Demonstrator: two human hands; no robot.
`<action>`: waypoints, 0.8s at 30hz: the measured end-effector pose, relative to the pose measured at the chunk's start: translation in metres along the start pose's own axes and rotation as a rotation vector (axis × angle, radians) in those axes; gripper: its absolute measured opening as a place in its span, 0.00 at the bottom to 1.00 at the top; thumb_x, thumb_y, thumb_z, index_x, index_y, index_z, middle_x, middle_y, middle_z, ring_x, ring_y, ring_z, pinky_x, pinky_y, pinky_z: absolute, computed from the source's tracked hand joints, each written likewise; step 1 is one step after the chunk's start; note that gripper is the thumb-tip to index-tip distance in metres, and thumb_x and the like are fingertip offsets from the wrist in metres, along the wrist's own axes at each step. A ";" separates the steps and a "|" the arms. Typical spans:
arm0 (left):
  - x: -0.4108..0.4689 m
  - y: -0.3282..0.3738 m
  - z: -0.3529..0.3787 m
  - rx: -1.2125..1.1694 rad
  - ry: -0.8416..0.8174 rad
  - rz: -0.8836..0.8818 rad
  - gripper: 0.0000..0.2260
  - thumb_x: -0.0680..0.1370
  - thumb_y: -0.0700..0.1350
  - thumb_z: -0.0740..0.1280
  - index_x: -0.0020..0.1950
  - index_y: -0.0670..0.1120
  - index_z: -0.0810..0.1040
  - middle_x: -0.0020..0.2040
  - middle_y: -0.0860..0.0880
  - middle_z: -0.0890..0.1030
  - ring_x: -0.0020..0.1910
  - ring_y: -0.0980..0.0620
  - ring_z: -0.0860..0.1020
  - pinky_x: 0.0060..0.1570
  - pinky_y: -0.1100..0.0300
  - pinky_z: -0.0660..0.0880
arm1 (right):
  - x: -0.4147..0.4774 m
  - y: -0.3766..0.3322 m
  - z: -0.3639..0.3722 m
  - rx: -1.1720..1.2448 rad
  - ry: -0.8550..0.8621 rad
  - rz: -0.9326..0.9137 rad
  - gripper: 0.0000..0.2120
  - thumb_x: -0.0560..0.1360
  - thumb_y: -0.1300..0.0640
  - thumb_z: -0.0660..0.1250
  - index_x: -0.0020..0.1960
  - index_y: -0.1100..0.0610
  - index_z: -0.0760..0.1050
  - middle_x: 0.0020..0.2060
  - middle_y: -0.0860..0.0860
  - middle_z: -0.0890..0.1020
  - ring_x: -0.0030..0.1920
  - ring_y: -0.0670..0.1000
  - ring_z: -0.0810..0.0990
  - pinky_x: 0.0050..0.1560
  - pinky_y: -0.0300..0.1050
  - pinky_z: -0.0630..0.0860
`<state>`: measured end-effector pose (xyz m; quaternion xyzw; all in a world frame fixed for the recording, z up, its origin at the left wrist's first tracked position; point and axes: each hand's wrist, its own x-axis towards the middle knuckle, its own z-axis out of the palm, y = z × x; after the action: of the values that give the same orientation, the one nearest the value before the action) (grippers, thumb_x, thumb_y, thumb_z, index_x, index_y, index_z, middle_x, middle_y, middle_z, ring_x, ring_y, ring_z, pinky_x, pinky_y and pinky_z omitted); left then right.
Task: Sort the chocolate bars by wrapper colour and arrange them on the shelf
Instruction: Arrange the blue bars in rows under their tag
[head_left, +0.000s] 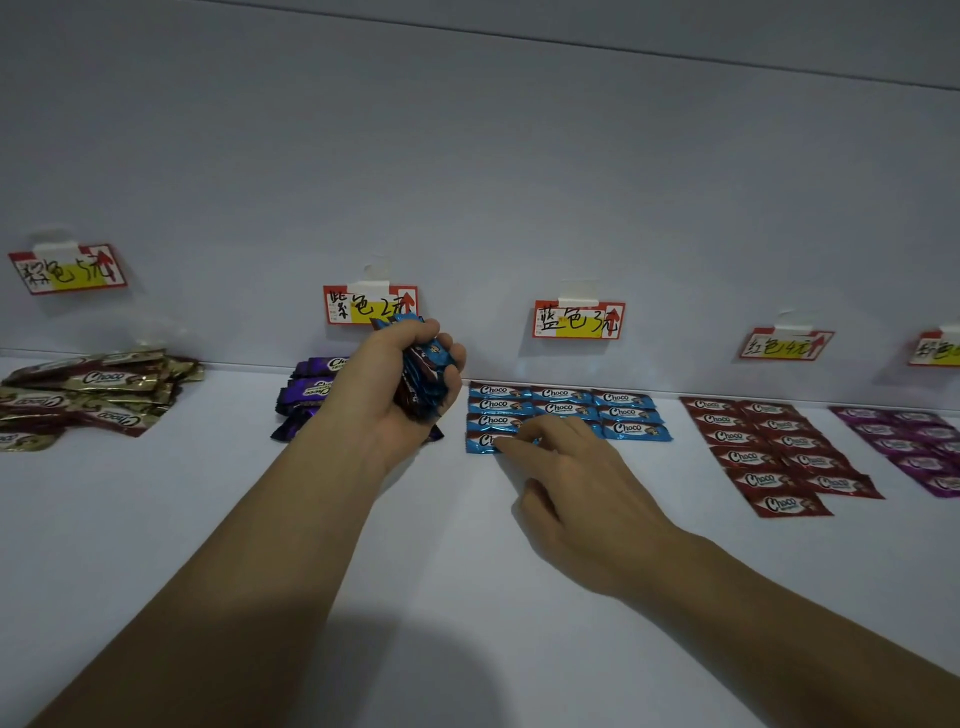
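Observation:
My left hand (395, 384) grips a bundle of blue-wrapped chocolate bars (428, 371), held above the shelf in front of a dark purple pile (311, 389). Blue bars (566, 410) lie flat in neat rows under the blue label (577, 320). My right hand (576, 483) rests on the shelf with straight fingertips pressing the front-left blue bar (480, 443). Gold bars (88, 395) lie in a loose heap at the left. Red bars (774, 452) sit in two columns at the right, and magenta bars (914, 441) lie at the far right.
The white shelf (467, 597) stretches wide toward me, backed by a white wall. Handwritten price tags hang on the wall: a gold tag (67, 268), a purple tag (370, 304), a red tag (787, 344) and a cut-off tag (937, 349).

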<state>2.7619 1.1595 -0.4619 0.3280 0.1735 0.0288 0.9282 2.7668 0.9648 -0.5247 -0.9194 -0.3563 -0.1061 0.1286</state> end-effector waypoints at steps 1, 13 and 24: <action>0.000 0.000 0.001 0.007 0.018 0.002 0.06 0.79 0.39 0.69 0.54 0.43 0.77 0.41 0.46 0.81 0.35 0.51 0.83 0.26 0.64 0.77 | 0.000 0.000 0.000 -0.001 -0.002 0.001 0.21 0.79 0.51 0.56 0.71 0.49 0.72 0.64 0.45 0.73 0.61 0.47 0.68 0.57 0.46 0.73; -0.006 -0.015 0.005 0.575 -0.085 -0.007 0.19 0.66 0.48 0.77 0.54 0.41 0.81 0.48 0.39 0.86 0.40 0.44 0.84 0.21 0.64 0.72 | 0.015 0.017 -0.030 0.878 0.327 0.215 0.11 0.76 0.56 0.73 0.58 0.51 0.79 0.43 0.46 0.84 0.47 0.45 0.82 0.42 0.40 0.77; -0.014 -0.026 0.011 0.994 -0.287 0.058 0.23 0.64 0.56 0.78 0.52 0.43 0.84 0.45 0.42 0.86 0.35 0.53 0.78 0.26 0.61 0.72 | 0.013 0.029 -0.056 1.219 0.197 0.191 0.19 0.71 0.72 0.73 0.60 0.59 0.77 0.42 0.59 0.85 0.43 0.59 0.84 0.48 0.50 0.84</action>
<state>2.7508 1.1305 -0.4655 0.7347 0.0283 -0.0768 0.6734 2.7906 0.9345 -0.4728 -0.6943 -0.2556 0.0440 0.6713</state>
